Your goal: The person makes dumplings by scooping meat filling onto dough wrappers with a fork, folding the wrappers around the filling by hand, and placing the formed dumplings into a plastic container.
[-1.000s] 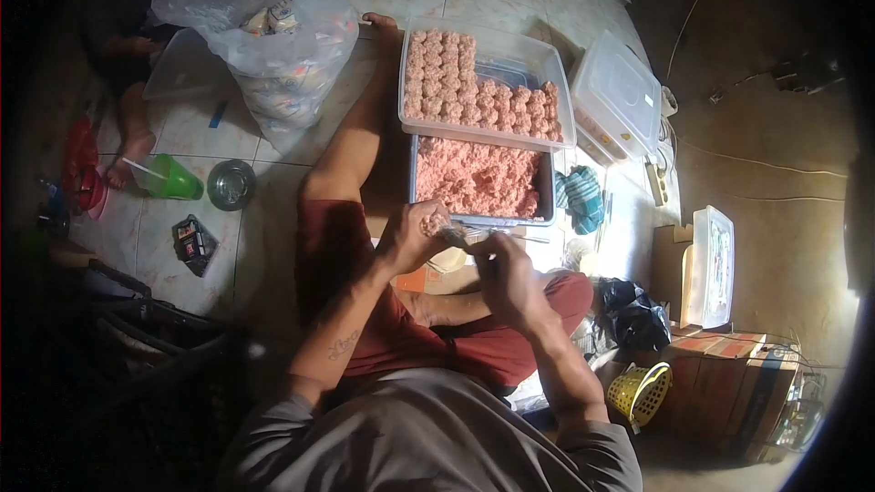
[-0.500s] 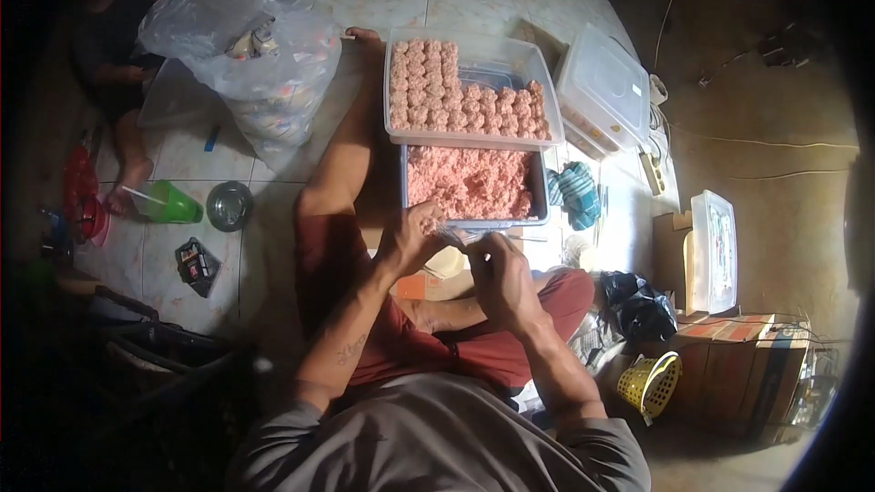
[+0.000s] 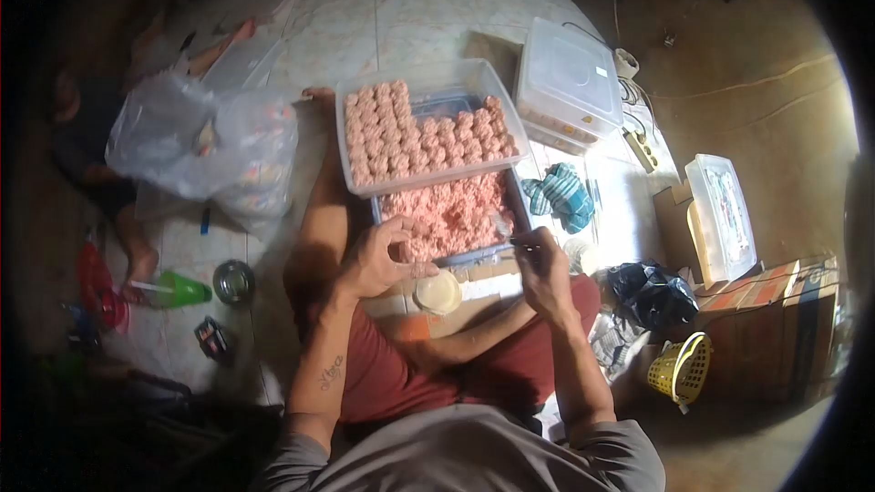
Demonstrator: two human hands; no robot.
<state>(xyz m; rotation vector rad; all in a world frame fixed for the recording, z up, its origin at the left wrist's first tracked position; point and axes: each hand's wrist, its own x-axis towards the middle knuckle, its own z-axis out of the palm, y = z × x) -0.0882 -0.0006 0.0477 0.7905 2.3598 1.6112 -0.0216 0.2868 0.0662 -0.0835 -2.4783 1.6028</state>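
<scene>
My left hand (image 3: 375, 261) is at the near left corner of the blue-grey tub (image 3: 516, 205), its fingers curved and apart. I see nothing held in it. Pink minced meat mixture (image 3: 447, 219) fills the tub. My right hand (image 3: 545, 264) is closed at the tub's near right corner, on a shiny, spoon-like utensil (image 3: 501, 225) whose end is over the mixture. Its exact kind is unclear. A clear plastic container (image 3: 428, 179) rests across the tub's far part, with rows of pink meat balls (image 3: 387, 137) inside.
A round cream-coloured lid or bowl (image 3: 438, 292) lies before the tub. To the right are a checked cloth (image 3: 563, 196), lidded plastic boxes (image 3: 570, 77), a black bag (image 3: 649, 296) and a yellow basket (image 3: 679, 372). Left are a large plastic bag (image 3: 205, 146), a green cup (image 3: 185, 290) and another person's foot (image 3: 139, 264).
My hands have moved apart. The right has brought the shiny utensil over the right side of the mixture; the left has opened near the tub's left corner. The camera view has shifted.
</scene>
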